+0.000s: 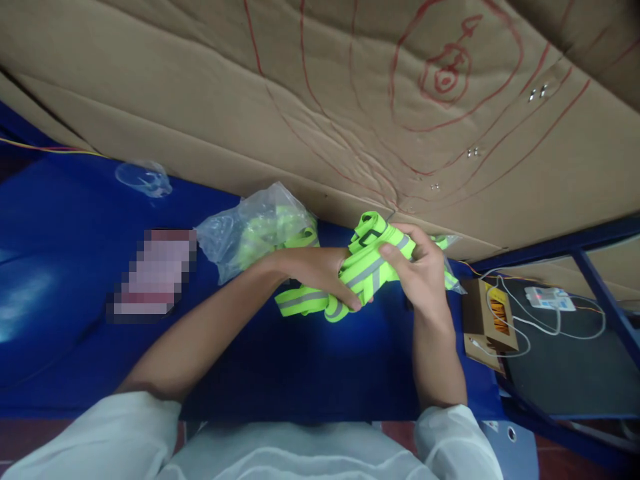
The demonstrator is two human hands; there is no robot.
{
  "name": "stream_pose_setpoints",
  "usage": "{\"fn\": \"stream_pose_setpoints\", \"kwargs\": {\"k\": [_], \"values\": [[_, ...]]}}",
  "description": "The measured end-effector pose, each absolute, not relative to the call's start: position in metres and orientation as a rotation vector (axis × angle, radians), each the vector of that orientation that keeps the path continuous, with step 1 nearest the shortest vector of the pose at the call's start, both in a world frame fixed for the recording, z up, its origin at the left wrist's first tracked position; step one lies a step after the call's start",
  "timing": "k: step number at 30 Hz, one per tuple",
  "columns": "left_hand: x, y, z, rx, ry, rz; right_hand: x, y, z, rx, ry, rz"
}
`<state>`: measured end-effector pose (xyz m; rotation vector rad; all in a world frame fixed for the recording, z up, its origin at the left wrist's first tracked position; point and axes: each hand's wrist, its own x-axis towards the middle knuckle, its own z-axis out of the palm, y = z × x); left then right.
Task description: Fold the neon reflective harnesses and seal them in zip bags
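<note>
Both my hands hold a bundle of neon yellow-green reflective straps (pixel 367 270) above the blue table. My left hand (pixel 327 273) is wrapped round its lower left part, and a flat strap end sticks out to the left beneath my wrist. On the bundle's right side my right hand (pixel 420 267) grips it, with the thumb on top. Behind my left forearm lies a clear plastic bag (pixel 235 233) with more neon straps inside. Another piece of clear plastic with neon strap shows just past my right hand, partly hidden.
A cardboard wall (pixel 325 133) with red drawn lines rises behind the blue table (pixel 310 367). At left are a blurred-out pinkish item (pixel 159 270) and clear plastic (pixel 145 179). An open cardboard box (pixel 487 317), white cables and a dark surface (pixel 565 367) are at right.
</note>
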<state>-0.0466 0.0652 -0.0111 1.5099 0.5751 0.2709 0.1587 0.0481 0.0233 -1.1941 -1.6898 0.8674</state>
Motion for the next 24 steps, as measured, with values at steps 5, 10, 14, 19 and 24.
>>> {"fn": "stream_pose_setpoints", "kwargs": {"k": [5, 10, 14, 19, 24], "values": [[-0.053, 0.073, -0.015, 1.622, 0.676, 0.286, 0.159, 0.047, 0.024, -1.191, -1.738, 0.893], [-0.057, 0.063, 0.001, 1.68, 0.608, 0.343, 0.154, 0.052, 0.012, -1.145, -1.682, 1.198], [-0.054, 0.061, 0.0, 1.765, 0.608, 0.446, 0.148, 0.048, 0.012, -1.09, -1.744, 0.582], [-0.05, 0.061, -0.005, 1.664, 0.694, 0.537, 0.156, 0.044, 0.023, -1.053, -2.091, 0.309], [-0.058, 0.06, 0.003, 1.685, 0.647, 0.331, 0.157, 0.037, 0.027, -1.04, -2.37, 0.437]]}}
